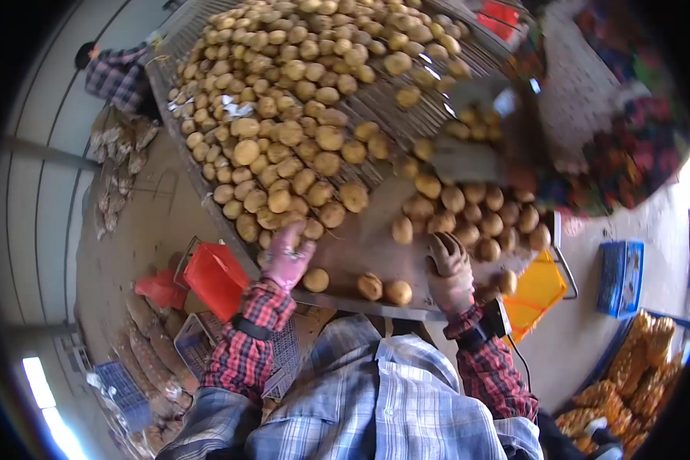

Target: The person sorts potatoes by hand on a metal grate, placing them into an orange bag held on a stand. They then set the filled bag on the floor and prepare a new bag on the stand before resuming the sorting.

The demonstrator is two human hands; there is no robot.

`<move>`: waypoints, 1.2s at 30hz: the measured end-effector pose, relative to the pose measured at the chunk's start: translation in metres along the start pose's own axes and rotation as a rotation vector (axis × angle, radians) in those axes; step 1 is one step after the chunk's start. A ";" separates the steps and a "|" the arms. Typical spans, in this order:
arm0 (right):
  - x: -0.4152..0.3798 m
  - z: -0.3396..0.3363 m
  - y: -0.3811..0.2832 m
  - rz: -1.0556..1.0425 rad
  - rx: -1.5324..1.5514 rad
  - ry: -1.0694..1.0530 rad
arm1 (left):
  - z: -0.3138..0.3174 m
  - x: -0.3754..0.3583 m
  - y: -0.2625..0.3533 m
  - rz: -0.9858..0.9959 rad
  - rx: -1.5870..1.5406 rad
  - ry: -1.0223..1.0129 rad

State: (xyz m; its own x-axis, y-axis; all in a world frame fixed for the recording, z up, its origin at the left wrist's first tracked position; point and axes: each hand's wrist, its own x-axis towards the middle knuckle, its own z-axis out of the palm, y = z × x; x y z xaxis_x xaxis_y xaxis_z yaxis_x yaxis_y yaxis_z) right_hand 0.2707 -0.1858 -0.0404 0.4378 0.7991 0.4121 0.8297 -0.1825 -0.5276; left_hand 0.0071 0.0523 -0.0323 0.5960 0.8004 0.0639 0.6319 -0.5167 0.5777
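Note:
My left hand (pixel 286 259), in a dirty pink glove, reaches over the near edge of the sorting table with its fingers apart. Its fingertips touch the near side of a large heap of potatoes (pixel 290 133). A single potato (pixel 316 280) lies just right of its wrist. My right hand (pixel 450 272), in a stained glove, rests near the metal tabletop (pixel 345 257); its fingers are slightly bent and apart, and I see nothing held in them. Beside its fingertips sits a cluster of potatoes (pixel 491 222). Between my hands, two potatoes lie at the table's lip.
A red container (pixel 215 280) hangs at the table's left and a yellow one (pixel 538 295) at its right. Across the right side leans a co-worker (pixel 629 146), blurred. Another person (pixel 119 77) is far left. A blue crate (pixel 619 277) and filled sacks (pixel 629 376) stand right.

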 end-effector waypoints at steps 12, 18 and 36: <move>0.266 0.228 -0.093 -0.337 -0.469 -0.169 | -0.048 0.057 -0.058 -0.365 0.040 -0.380; 0.299 0.260 -0.104 -0.458 -0.307 -0.491 | -0.049 0.075 -0.003 -0.378 0.131 -0.659; 0.299 0.112 -0.019 0.022 -0.349 -0.508 | -0.063 0.264 -0.008 -0.139 0.318 -0.371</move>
State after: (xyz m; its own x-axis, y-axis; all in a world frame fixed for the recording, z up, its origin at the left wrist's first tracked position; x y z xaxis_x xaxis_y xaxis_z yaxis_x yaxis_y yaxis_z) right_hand 0.3470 0.1210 0.0096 0.3078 0.9503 -0.0471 0.9242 -0.3104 -0.2227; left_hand 0.1281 0.2866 0.0310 0.5949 0.7364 -0.3223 0.8030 -0.5260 0.2802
